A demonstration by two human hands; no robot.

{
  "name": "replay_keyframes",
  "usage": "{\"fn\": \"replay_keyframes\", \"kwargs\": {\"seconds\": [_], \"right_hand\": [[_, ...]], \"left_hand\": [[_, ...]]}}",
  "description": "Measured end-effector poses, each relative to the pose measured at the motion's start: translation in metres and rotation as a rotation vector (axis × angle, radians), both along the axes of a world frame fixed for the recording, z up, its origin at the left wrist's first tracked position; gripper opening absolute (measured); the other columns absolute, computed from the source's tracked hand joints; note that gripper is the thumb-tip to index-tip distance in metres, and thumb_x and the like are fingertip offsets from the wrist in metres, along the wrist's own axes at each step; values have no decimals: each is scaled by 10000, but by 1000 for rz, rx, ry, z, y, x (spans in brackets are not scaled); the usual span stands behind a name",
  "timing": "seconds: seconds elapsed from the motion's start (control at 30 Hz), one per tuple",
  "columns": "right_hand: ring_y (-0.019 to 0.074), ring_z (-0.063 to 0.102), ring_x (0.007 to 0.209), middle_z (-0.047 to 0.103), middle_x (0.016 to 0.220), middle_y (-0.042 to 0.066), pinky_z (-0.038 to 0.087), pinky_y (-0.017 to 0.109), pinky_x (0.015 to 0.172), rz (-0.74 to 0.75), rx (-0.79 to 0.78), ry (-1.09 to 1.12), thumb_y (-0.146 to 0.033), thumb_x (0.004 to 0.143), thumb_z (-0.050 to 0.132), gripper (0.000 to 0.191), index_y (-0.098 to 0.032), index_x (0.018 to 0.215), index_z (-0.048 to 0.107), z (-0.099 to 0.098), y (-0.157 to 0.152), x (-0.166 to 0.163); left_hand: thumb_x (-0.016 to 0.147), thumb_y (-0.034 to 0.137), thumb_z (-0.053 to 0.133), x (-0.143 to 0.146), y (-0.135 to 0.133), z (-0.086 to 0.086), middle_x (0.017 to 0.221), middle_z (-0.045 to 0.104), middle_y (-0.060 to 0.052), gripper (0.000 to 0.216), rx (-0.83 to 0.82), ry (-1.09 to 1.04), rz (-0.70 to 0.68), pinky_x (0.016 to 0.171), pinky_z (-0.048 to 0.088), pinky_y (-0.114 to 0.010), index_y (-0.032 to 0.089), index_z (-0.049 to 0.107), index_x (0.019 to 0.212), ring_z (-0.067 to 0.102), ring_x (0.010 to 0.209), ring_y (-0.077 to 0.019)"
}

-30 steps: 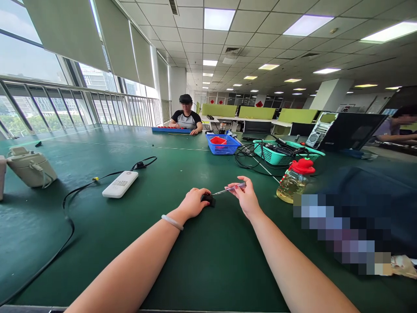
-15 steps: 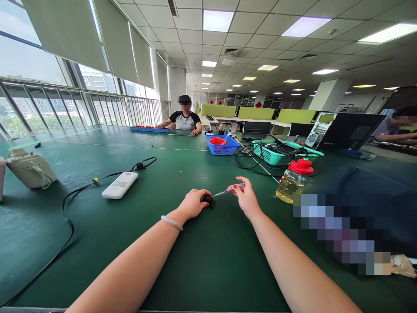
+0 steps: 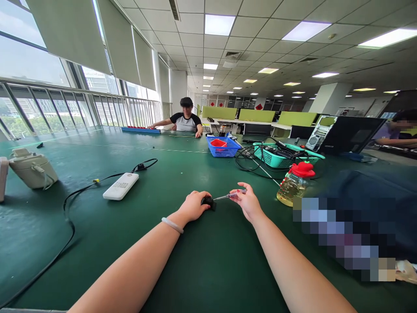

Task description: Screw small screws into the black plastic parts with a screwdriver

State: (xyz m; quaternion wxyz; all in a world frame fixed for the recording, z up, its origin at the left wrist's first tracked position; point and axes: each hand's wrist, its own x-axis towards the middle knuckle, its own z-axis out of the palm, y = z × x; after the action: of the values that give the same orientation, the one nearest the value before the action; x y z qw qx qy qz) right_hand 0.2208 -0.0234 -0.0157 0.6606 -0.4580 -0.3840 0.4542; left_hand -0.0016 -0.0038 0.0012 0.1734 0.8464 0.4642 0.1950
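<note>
My left hand [image 3: 194, 205] is closed around a small black object [image 3: 209, 202] and holds it against the green tabletop [image 3: 208, 265]. What kind of object it is, I cannot make out; my fingers cover part of it. In my right hand [image 3: 248, 201] is a screwdriver [image 3: 235, 194] with a clear purplish handle and a thin metal shaft. It lies nearly level, its tip pointing left and meeting the right side of the black object. Thumb and fingers grip the handle.
A white power bank [image 3: 121, 186] and black cable [image 3: 70, 226] lie left, near a beige bag-like container [image 3: 34, 169]. Right are a red-lidded jar [image 3: 293, 184], dark cloth [image 3: 374, 195], teal basket [image 3: 276, 158] and blue basket [image 3: 224, 148]. Across the table sits a person [image 3: 186, 119] beside a blue tray [image 3: 141, 130].
My right hand has shifted its fingers on the screwdriver handle, and the screwdriver lies a little flatter. The person opposite has moved the blue tray to the left.
</note>
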Motion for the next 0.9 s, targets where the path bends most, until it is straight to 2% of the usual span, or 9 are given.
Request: {"fn": "replay_keyframes", "kwargs": {"seconds": [0.13,0.57,0.7,0.9], "right_hand": [[197,700,757,683,758,-23,534,426,829,43,-10,-18,-291,643,711,387,-250,961,494,-1,1,2],[194,692,761,689,738,-21,533,417,833,-44,56,-76,-353,653,722,378,-249,933,490,1,-1,1],[198,706,758,701,737,-22,538,424,845,-12,43,-97,-384,656,738,390,-249,927,493,2,-2,-2],[210,708,752,714,762,-7,546,437,849,-2,123,-188,-482,660,783,448,-245,940,526,2,-4,-6]], "left_hand": [[819,260,657,0,0,0,1120,665,-69,359,5,6,1,1019,441,-395,263,632,1177,547,1156,-258],[821,293,655,2,-1,1,1118,670,-72,331,35,23,58,1021,424,-414,253,626,1149,540,1162,-265],[822,284,650,1,-1,2,1092,682,-69,298,49,14,63,992,442,-399,246,638,1117,557,1127,-266],[817,291,652,1,0,2,1085,690,-58,290,46,18,67,973,454,-383,248,647,1104,567,1112,-265]]}}
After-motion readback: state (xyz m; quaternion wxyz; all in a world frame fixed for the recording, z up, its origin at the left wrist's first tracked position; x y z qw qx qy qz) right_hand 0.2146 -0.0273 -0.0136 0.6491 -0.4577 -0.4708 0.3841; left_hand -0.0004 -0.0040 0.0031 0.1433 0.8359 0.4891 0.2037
